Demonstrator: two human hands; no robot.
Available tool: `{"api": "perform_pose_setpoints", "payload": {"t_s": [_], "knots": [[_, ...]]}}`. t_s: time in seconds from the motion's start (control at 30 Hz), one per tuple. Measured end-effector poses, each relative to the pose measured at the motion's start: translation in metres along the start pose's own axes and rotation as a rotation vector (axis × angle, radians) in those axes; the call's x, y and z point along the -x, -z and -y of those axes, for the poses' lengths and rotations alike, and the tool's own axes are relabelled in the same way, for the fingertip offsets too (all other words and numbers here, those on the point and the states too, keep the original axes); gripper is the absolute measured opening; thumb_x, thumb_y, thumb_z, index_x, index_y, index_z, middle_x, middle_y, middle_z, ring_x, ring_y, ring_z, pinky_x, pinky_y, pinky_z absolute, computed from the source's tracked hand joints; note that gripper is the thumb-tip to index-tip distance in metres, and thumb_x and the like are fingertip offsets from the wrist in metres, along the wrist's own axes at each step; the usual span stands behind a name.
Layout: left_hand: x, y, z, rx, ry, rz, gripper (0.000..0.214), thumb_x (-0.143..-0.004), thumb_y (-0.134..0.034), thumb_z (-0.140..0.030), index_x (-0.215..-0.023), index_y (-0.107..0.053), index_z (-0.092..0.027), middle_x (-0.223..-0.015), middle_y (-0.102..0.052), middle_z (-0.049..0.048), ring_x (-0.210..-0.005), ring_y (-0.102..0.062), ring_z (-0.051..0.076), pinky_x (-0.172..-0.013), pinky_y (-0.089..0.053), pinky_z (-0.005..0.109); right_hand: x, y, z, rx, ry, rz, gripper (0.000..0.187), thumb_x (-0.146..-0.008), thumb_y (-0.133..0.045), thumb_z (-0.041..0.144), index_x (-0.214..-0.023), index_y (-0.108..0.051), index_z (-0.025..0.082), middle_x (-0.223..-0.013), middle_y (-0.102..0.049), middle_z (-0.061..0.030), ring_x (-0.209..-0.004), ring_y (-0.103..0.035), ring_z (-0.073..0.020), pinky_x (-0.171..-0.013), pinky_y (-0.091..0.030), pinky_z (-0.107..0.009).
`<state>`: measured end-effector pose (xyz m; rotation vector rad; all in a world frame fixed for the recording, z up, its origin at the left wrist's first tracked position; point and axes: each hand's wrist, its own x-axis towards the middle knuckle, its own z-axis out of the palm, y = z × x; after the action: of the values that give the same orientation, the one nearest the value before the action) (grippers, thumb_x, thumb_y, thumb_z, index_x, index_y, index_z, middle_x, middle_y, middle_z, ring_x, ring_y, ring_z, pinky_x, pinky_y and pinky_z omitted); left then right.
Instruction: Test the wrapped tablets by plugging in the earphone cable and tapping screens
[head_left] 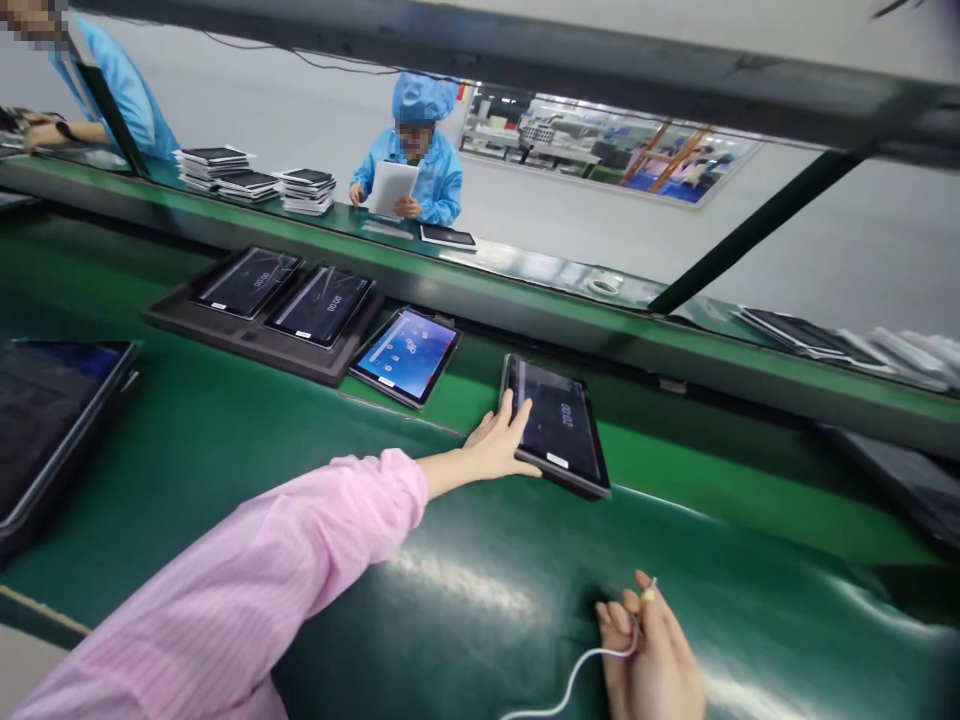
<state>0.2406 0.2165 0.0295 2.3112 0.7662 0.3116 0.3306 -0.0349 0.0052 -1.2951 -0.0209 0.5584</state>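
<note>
My left hand [499, 445], in a pink sleeve, reaches across the green conveyor belt [225, 440] and grips the near left edge of a dark tablet [559, 425] with a dim screen, thumb underneath and fingers on top. At the bottom edge, my right hand [652, 655] pinches the plug end of a white cable [577, 675] between thumb and fingers. Further left, a tablet with a lit blue screen [409, 355] lies on the belt.
A dark tray [247, 335] holds two tablets showing digits. Another large tablet [45, 415] lies at far left. Across the green rail [450, 285], a person in blue holds a white sheet [394, 187]; stacks of tablets [225, 170] stand nearby.
</note>
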Motion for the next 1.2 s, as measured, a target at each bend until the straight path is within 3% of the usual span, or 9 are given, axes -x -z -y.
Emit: {"api": "perform_pose_setpoints", "payload": {"t_s": [0.13,0.23,0.43,0.57,0.67,0.8,0.9,1.07,1.2], "knots": [[-0.024,-0.015,-0.018,-0.052,0.090,-0.112,0.102,-0.092,-0.070,-0.034,-0.163,-0.004,-0.005,-0.167,0.009,0.0362,-0.153,-0.029,0.048,-0.124,-0.024,0.062,-0.004,0.004,0.001,0.025,-0.016,0.006,0.066,-0.055,-0.099,0.048,-0.109,-0.072,0.023,-0.087,-0.063,0.0027,-0.062,-0.053,-0.0061,-0.065,-0.058,-0.018],[0.003,-0.023,-0.023,-0.086,0.021,-0.144,0.086,-0.097,-0.057,-0.027,-0.163,-0.006,-0.006,-0.168,0.001,0.0347,-0.157,-0.019,0.046,-0.124,-0.019,0.066,0.001,0.002,0.006,0.013,-0.011,0.078,0.061,-0.055,-0.100,0.045,-0.103,-0.070,0.023,-0.080,-0.062,0.0043,-0.055,-0.044,-0.0041,-0.055,-0.049,-0.014],[0.153,0.011,0.023,-0.182,-0.236,-0.024,0.070,-0.096,-0.056,-0.039,-0.157,-0.034,-0.012,-0.170,-0.022,0.0237,-0.157,-0.024,0.038,-0.128,-0.019,0.057,0.028,-0.005,0.001,0.066,0.000,0.212,0.045,-0.071,-0.092,0.048,-0.097,-0.069,0.021,-0.051,-0.031,0.0127,-0.043,-0.028,-0.0047,-0.050,-0.042,-0.017],[0.272,0.062,0.079,-0.276,0.076,-0.096,0.057,-0.099,-0.050,-0.039,-0.151,-0.046,-0.016,-0.165,-0.037,0.0187,-0.155,-0.033,0.034,-0.127,-0.024,0.056,0.014,-0.028,-0.016,0.127,-0.132,0.389,0.048,-0.077,-0.085,0.051,-0.110,-0.070,0.020,-0.054,-0.039,0.0108,-0.044,-0.037,-0.0071,-0.050,-0.045,-0.019],[0.344,0.099,0.122,-0.376,0.396,-0.355,0.053,-0.101,-0.041,-0.045,-0.143,-0.056,-0.016,-0.160,-0.045,0.0188,-0.151,-0.040,0.036,-0.125,-0.027,0.058,-0.031,-0.062,-0.019,0.160,-0.220,0.346,0.042,-0.079,-0.078,0.041,-0.112,-0.067,0.020,-0.091,-0.069,-0.0035,-0.074,-0.066,-0.0151,-0.068,-0.059,-0.027],[0.409,0.145,0.172,-0.465,0.710,-0.692,0.062,-0.098,-0.036,-0.051,-0.138,-0.056,-0.009,-0.157,-0.047,0.0256,-0.149,-0.042,0.041,-0.122,-0.032,0.059,-0.096,-0.107,-0.009,0.155,-0.200,0.272,0.016,-0.095,-0.048,0.026,-0.101,-0.059,0.017,-0.121,-0.065,-0.0163,-0.103,-0.069,-0.0172,-0.090,-0.059,-0.033],[0.433,0.167,0.193,-0.412,0.757,-0.801,0.066,-0.098,-0.034,-0.053,-0.144,-0.047,-0.008,-0.161,-0.041,0.0242,-0.151,-0.040,0.036,-0.124,-0.033,0.052,-0.120,-0.123,-0.001,0.156,-0.197,0.265,0.025,-0.096,-0.034,0.023,-0.101,-0.057,0.014,-0.124,-0.061,-0.0237,-0.112,-0.067,-0.0218,-0.098,-0.057,-0.042],[0.440,0.180,0.200,-0.382,0.755,-0.763,0.069,-0.097,-0.036,-0.054,-0.148,-0.041,-0.008,-0.163,-0.039,0.0224,-0.152,-0.040,0.033,-0.127,-0.031,0.046,-0.121,-0.130,0.000,0.169,-0.107,0.227,0.022,-0.092,-0.042,0.035,-0.102,-0.053,0.019,-0.130,-0.055,-0.0223,-0.120,-0.062,-0.0245,-0.101,-0.054,-0.048],[0.448,0.195,0.204,-0.379,0.808,-0.756,0.064,-0.096,-0.041,-0.053,-0.148,-0.040,-0.017,-0.165,-0.040,0.0111,-0.150,-0.044,0.031,-0.124,-0.037,0.046,-0.092,-0.140,-0.005,0.253,-0.014,0.234,0.022,-0.097,-0.039,0.044,-0.094,-0.047,0.024,-0.105,-0.061,-0.0084,-0.078,-0.064,-0.0148,-0.076,-0.059,-0.035]]}}
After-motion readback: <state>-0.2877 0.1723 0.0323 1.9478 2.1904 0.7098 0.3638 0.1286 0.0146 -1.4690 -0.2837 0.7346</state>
